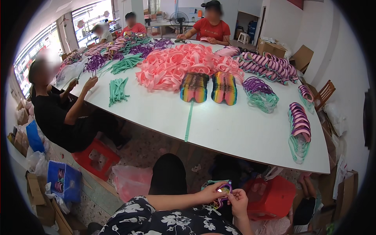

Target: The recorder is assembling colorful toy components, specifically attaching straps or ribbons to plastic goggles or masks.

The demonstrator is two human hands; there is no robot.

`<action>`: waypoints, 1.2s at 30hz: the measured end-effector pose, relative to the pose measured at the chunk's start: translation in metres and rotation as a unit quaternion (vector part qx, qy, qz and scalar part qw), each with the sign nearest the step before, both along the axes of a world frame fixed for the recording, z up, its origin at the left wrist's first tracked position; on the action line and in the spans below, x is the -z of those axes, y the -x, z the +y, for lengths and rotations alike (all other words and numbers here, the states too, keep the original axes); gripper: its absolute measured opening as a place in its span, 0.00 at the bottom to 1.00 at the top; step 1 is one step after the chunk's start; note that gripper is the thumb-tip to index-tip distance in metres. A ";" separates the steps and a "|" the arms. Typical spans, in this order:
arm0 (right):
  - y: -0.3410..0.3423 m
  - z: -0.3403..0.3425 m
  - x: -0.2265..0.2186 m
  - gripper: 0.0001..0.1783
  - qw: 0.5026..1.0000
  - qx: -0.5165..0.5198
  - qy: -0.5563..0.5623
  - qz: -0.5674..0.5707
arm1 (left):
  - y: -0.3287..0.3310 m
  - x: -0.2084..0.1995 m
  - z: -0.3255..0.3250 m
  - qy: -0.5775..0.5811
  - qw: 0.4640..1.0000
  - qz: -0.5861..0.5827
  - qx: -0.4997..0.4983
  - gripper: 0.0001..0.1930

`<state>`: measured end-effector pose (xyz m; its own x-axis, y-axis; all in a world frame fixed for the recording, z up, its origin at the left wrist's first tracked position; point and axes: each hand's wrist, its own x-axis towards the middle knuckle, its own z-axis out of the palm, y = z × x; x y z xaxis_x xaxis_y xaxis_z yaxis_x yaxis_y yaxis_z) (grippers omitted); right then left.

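Observation:
Low over my lap, both hands are on a pair of goggles (224, 189) with a purple rim, a shiny yellowish mirrored lens and some teal at the edge. My left hand (210, 193) grips it from the left, fingers closed round the rim. On the right edge, my right hand (237, 200) pinches the rim with thumb and fingers; the exact part in the pinch is hidden. The lower part of the goggles disappears behind my hands. Beyond them on the white table (156, 113) are two stacks of rainbow mirrored lenses (194, 87) and a teal ribbed strap (189, 123).
A large heap of pink goggle pieces (172, 66) covers the table's middle. Teal straps (118, 92) and purple cords (94, 62) lie left; rows of assembled goggles (300, 121) lie right. A co-worker (51, 105) sits left; others sit opposite. Red stools (270, 197) flank me.

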<state>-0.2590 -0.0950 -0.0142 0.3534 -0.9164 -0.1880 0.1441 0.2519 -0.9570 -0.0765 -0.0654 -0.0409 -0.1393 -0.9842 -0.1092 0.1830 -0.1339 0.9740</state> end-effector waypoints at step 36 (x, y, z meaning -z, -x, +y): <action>0.013 -0.004 -0.031 0.12 0.997 0.065 0.010 0.044 | 0.008 -0.022 -0.020 0.089 0.988 -0.044 0.115 0.32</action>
<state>-0.2718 -0.0988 0.0172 0.2148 -0.9573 -0.1937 0.0904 0.2169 -0.9720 -0.0849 -0.0858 -0.0188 -0.3592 -0.9324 0.0408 0.0812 0.0123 0.9966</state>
